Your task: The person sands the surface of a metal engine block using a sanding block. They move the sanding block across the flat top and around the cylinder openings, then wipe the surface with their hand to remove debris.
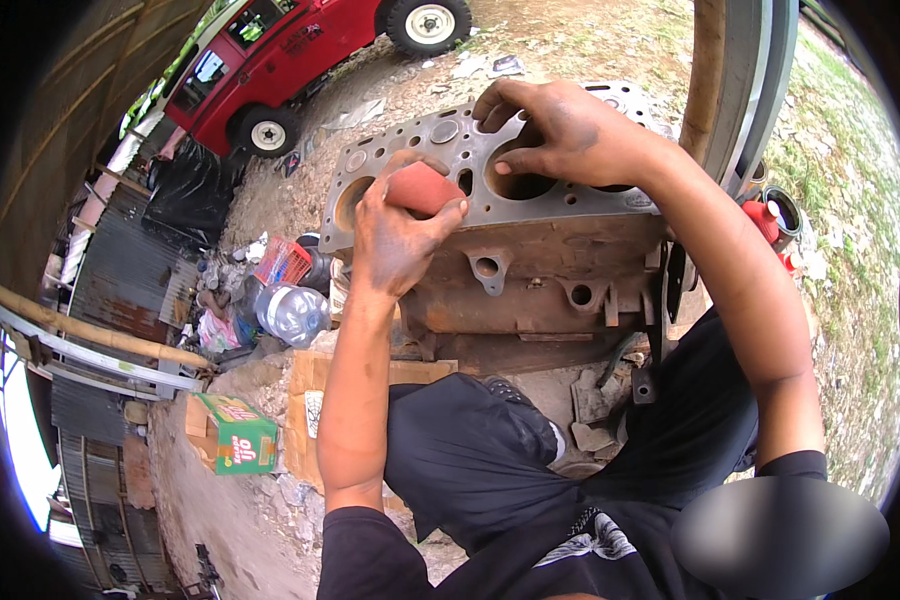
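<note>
An engine block (560, 262) with a grey, flat machined top and a rusty brown side stands in front of my knees. My left hand (395, 240) is closed around a red piece of sandpaper (423, 188), held at the block's top between two cylinder bores. My right hand (560, 130) holds nothing. Its fingers curve over the far side of a large cylinder bore (518, 186), and the thumb, held apart, reaches over that opening. Dark grime marks both hands. Part of another bore (350, 203) shows left of my left hand.
A wooden post (705, 80) rises beside the block's right end. To the left lie a clear plastic bottle (292, 314), a red basket (282, 262) and a green carton (232, 434). A red container (762, 220) stands at right. Farther off is a red vehicle (280, 70).
</note>
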`<control>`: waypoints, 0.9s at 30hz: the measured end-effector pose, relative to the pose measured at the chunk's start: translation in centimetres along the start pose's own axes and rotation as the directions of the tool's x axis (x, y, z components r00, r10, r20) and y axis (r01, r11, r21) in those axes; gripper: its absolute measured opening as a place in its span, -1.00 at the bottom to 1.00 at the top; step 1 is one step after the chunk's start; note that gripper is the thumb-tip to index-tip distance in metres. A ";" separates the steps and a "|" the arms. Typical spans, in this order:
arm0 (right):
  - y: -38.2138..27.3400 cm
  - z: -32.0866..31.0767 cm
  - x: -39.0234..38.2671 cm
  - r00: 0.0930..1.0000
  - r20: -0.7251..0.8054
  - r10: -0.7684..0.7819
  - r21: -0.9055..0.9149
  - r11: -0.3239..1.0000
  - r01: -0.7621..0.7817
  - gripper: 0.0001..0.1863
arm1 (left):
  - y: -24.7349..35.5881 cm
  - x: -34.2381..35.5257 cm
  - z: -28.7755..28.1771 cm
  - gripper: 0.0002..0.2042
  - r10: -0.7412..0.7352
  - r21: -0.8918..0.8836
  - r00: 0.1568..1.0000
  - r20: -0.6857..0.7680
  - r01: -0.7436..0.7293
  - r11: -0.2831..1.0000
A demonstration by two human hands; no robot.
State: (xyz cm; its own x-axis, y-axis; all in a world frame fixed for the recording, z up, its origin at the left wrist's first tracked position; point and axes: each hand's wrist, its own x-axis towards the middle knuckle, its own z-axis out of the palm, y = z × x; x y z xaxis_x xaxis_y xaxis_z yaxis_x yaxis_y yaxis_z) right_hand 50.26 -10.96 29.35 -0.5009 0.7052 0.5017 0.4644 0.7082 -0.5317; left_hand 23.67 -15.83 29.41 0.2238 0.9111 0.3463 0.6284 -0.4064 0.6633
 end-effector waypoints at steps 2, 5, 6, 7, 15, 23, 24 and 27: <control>0.3 -0.9 -0.8 0.999 0.000 0.051 0.019 0.998 -0.051 -0.43 | 0.0 0.1 0.0 -0.61 0.038 0.040 0.999 0.008 -0.038 0.998; 0.5 -1.7 -1.6 0.995 -0.012 0.102 0.021 0.995 -0.102 -0.47 | 0.3 0.0 -0.1 -0.62 0.047 0.061 0.999 -0.005 -0.047 0.997; 0.6 -2.0 -1.9 0.995 -0.019 0.102 0.029 0.994 -0.102 -0.48 | 0.4 -0.1 -0.1 -0.62 0.046 0.058 0.999 -0.011 -0.045 0.997; 0.8 -2.2 -2.3 0.994 -0.027 0.103 0.037 0.994 -0.102 -0.49 | 0.3 -0.2 0.0 -0.62 0.068 0.081 0.997 -0.026 -0.065 0.995; 1.6 -1.4 -3.7 0.996 -0.082 -0.021 0.018 1.000 0.022 -0.53 | 2.7 -1.4 2.2 -0.69 0.280 0.330 0.941 -0.192 -0.207 0.921; 1.4 -1.3 -3.9 0.988 -0.097 -0.120 -0.082 0.990 0.112 -0.54 | 1.0 -0.7 0.7 -0.67 -0.091 0.036 0.994 -0.054 0.093 0.995; 1.3 -1.1 -4.0 0.988 -0.093 -0.122 -0.084 0.990 0.115 -0.57 | 1.1 -0.9 0.8 -0.69 -0.002 0.060 0.999 -0.048 0.005 0.998; 1.9 -0.2 -3.8 0.983 -0.098 -0.153 -0.100 0.985 0.143 -0.59 | 0.7 -1.2 1.2 -0.71 -0.055 -0.005 0.995 -0.085 0.055 0.998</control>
State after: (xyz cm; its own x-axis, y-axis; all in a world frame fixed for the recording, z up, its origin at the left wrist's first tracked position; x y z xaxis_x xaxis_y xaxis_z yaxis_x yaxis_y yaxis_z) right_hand 53.22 -12.32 26.56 -0.4917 0.5885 0.6418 0.4590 0.8015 -0.3833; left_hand 24.78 -17.12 28.65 0.1243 0.9228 0.3646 0.6359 -0.3561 0.6846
